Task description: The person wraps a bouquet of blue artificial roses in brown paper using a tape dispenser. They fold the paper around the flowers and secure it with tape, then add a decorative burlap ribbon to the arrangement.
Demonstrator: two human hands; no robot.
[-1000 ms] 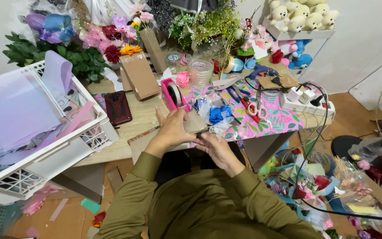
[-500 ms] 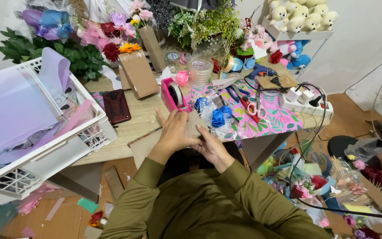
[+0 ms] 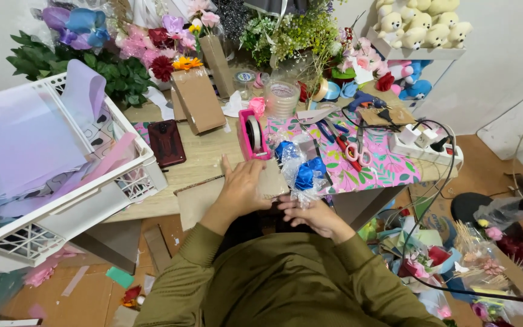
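My left hand (image 3: 244,189) lies over a small brown cardboard piece (image 3: 272,179) at the near edge of the wooden desk (image 3: 204,158), fingers pointing away from me. My right hand (image 3: 313,215) sits just right of it, fingers curled at the cardboard's near corner, under a crinkled clear cellophane bundle with blue flowers (image 3: 305,172). A pink tape dispenser (image 3: 252,134) stands just beyond the left hand. Both arms wear olive green sleeves.
A white plastic crate (image 3: 129,177) of lilac and pink paper sheets is on the left. Cardboard boxes (image 3: 197,100), artificial flowers (image 3: 164,54), a clear jar (image 3: 281,98), scissors (image 3: 355,150), a white power strip (image 3: 426,145) and plush bears (image 3: 419,25) crowd the desk. Scraps litter the floor.
My hands stay together on the cardboard piece at the desk edge. The right hand has drawn slightly nearer to me, and the left hand lies flatter.
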